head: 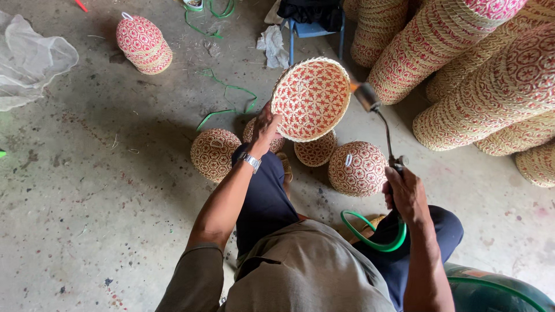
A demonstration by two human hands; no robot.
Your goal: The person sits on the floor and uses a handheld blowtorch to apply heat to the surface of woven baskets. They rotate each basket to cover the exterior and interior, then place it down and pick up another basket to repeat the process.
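**Woven basket held up to a gas torch**

Near the centre of the frame, the left hand (265,128) grips the rim of a round red-and-cream woven basket (310,98), fingers curled over its edge, holding it tilted with the open inside facing up. At right of centre, the right hand (406,193) is closed around the handle of a gas torch (381,124); the torch's nozzle sits just beside the basket's right rim. A green hose (370,234) loops below that hand. On the concrete floor (87,190) under the basket lie several domed baskets (356,167) upside down. Tall stacks of baskets (462,63) fill the upper right, and a small stack (144,44) stands at upper left.
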